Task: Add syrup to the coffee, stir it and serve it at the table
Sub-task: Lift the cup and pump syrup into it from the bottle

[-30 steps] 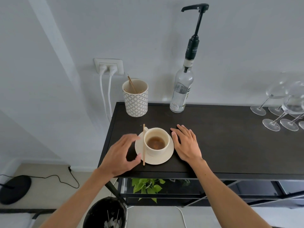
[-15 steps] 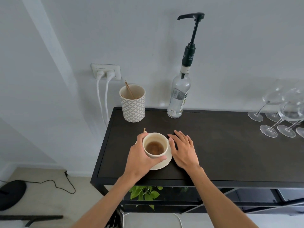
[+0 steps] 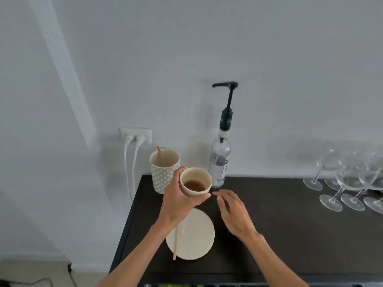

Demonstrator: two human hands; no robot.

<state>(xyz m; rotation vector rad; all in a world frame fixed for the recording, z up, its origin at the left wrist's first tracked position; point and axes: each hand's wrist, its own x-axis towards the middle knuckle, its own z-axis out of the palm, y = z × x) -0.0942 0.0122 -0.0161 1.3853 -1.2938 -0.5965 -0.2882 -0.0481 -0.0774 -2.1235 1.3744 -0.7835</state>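
**Cup held clear of its saucer, near the syrup bottle**

While the left hand (image 3: 180, 200) wraps its fingers and thumb round the cream coffee cup (image 3: 195, 181), the cup hangs in the air above the dark surface (image 3: 290, 235), clear of its saucer (image 3: 194, 237). Brown coffee sits low inside it, well below the rim. Thumb and fingertips grip the cup's wall from the left and from underneath.

Just beside the cup on its right, the right hand (image 3: 234, 212) hovers with fingers loosely spread and slightly curled, holding nothing; whether it touches the surface I cannot tell.

Below the cup, the round cream saucer lies flat on the surface near its front edge. A thin wooden stir stick (image 3: 176, 243) rests across the saucer's left side, its lower end poking past the rim.

Behind the cup stands the clear syrup bottle (image 3: 220, 162), upright, fitted with a tall black pump (image 3: 227, 104) whose spout points left. Left of the bottle, a patterned mug (image 3: 163, 172) sits at the back corner with another wooden stick (image 3: 160, 152) leaning inside it.

On the wall above that corner is a white socket (image 3: 135, 134) with two white plugs in it, their cables running down. Far right, a cluster of stemmed glasses (image 3: 352, 179) stands on the surface, well apart from the hands.
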